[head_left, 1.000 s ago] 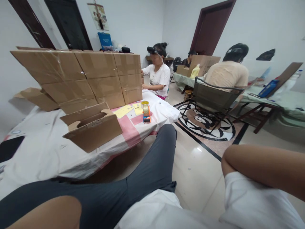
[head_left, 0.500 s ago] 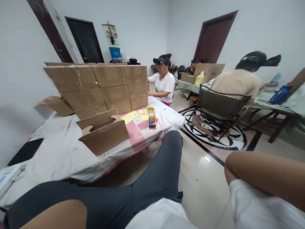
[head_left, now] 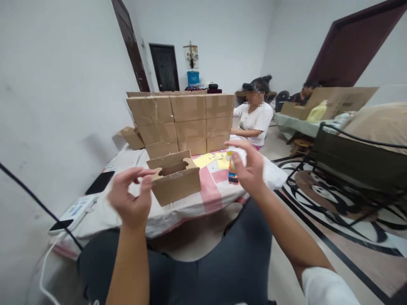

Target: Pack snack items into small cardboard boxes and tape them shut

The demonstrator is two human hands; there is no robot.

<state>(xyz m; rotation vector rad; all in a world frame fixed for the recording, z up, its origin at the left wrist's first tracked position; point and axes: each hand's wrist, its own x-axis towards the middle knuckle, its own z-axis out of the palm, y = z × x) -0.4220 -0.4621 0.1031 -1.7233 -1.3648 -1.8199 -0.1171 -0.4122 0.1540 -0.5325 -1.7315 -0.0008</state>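
Note:
My left hand [head_left: 130, 197] is raised at the left side of a small open cardboard box [head_left: 178, 186], thumb and curved fingers apart, holding nothing. Its fingertips come close to the box's upper left corner; whether they touch it I cannot tell. My right hand [head_left: 249, 165] hovers above the table's right part, fingers spread and empty. Partly hidden behind it stands an orange and blue tape dispenser [head_left: 233, 177] with a yellow roll. Between box and dispenser lie yellow sheets [head_left: 205, 160] with small bits on them.
Stacked, taped cartons [head_left: 189, 118] form a wall behind the open box. Another open carton [head_left: 133, 137] sits at their left. A phone [head_left: 61, 225] and a white power strip [head_left: 79, 209] lie at the near left. One person [head_left: 254, 116] sits beyond the table; a folding chair [head_left: 349, 169] stands right.
My view has swung left. Both hands have come up into view over the table, on either side of the open box; earlier only bent arms showed. The box stands where it was.

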